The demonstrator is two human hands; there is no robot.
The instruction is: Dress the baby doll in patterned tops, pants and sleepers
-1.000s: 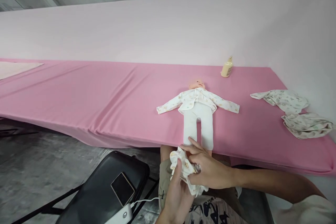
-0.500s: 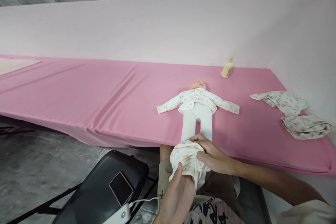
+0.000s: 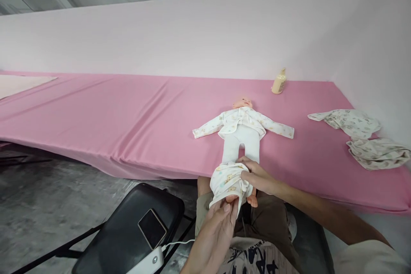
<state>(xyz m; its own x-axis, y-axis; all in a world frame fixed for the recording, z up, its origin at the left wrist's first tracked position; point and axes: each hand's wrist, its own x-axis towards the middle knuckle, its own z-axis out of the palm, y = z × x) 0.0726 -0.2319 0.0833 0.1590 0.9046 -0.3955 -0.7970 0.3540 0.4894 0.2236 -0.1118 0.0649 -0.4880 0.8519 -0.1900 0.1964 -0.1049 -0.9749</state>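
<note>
A baby doll (image 3: 241,130) lies on its back on the pink table cover (image 3: 128,115), head away from me, in a white printed top and with white legs. A small pair of white printed trousers (image 3: 227,182) is bunched over the doll's lower legs at the table's front edge. My right hand (image 3: 257,175) is closed on the waistband from the right. My left hand (image 3: 221,222) pinches the trouser bottom from below, next to a bare doll foot (image 3: 252,200).
A cream bottle (image 3: 278,81) stands at the back by the pale wall. Two crumpled printed garments (image 3: 359,135) lie at the right end. A black chair (image 3: 128,231) to my left carries a phone (image 3: 151,227) and a white power bank with cable.
The trousers went from bunched in both hands below the table edge up onto the doll's legs. Both hands moved forward and up with them.
</note>
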